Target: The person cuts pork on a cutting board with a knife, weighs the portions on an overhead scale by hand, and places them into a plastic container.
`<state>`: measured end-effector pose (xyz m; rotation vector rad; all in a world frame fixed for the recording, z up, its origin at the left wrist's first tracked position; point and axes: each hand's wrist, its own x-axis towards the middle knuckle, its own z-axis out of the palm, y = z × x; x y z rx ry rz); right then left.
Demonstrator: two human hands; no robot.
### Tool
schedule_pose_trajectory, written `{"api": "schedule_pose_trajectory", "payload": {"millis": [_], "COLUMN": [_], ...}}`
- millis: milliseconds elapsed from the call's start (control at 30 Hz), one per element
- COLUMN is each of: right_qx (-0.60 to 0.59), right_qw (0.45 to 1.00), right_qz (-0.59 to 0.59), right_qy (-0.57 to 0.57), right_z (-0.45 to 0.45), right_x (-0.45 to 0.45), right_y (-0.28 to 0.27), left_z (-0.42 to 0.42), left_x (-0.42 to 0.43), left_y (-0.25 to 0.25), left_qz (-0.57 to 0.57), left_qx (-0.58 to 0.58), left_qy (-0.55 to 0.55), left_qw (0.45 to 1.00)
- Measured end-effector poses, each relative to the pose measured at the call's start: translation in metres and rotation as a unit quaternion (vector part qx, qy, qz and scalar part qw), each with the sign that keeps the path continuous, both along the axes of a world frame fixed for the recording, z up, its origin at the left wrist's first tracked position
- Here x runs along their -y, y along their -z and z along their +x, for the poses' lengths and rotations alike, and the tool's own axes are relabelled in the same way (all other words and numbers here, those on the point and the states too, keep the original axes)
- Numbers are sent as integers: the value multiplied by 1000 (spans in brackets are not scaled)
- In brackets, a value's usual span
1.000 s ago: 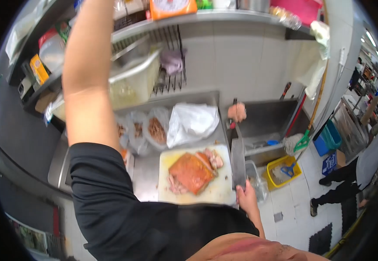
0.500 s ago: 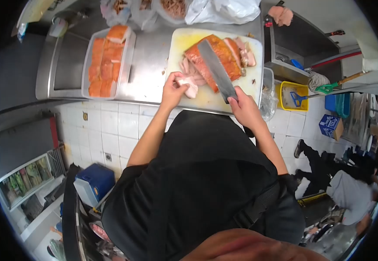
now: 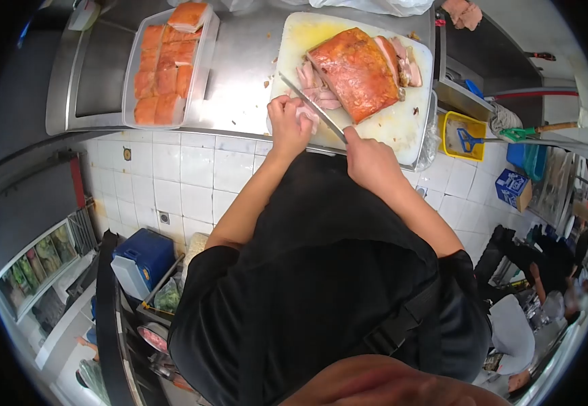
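My right hand (image 3: 374, 161) grips the handle of a cleaver (image 3: 313, 108). Its blade is turned edge-down and slants up to the left, beside my left hand (image 3: 288, 125). The fingers of that left hand are curled onto a pale piece of meat (image 3: 311, 118) on the near left part of the white cutting board (image 3: 375, 139). Thin meat slices (image 3: 313, 84) lie just beyond the blade. A large slab of roast pork with browned, shiny skin (image 3: 355, 71) rests in the middle of the board, with cut pieces (image 3: 408, 64) at its right side.
A clear plastic tub (image 3: 130, 101) of browned meat blocks stands left on the steel counter (image 3: 240, 61). White plastic bags (image 3: 382, 5) lie at the back. To the right on the floor are a yellow bin (image 3: 451, 145) and a blue box (image 3: 510, 189). Other people are at the lower right.
The cleaver has come off the top of the pork slab, down and left, and its blade has turned from flat to upright beside my left hand. My view has shifted too.
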<state>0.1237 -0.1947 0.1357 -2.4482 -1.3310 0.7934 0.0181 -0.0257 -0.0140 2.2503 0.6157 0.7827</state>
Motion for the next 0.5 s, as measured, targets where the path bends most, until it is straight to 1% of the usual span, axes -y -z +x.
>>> {"api": "schedule_pose_trajectory", "payload": {"millis": [67,167,233,333,400,467,500], "right_qx": [6,6,-14,-1,-3,-7,-16], "right_qw": [1000,999,999,1000,1000,999,998], "right_qz": [-15,-47,-30,-6,-14,-21,-56], "right_qy": [-5,-19,-15,-26,-27,-27,-32], "right_z": [-4,-4,-6,-3,0,4,7], "right_x": [5,7,1,-22,-22,-18,-10], "right_y": [-10,-16,-9,23,17,3,-8], "left_z": [2,3,4,4,4,2,3], "left_x": [0,0,1,0,-1,-1,-1], "left_y": [1,8,12,15,14,8,8], "left_qz": [19,13,15,15,11,15,15], "left_qx": [7,10,15,22,24,10,12], "left_qy": [-6,-9,-11,-17,-20,15,15], "left_qw": [1000,1000,1000,1000,999,1000,1000]}}
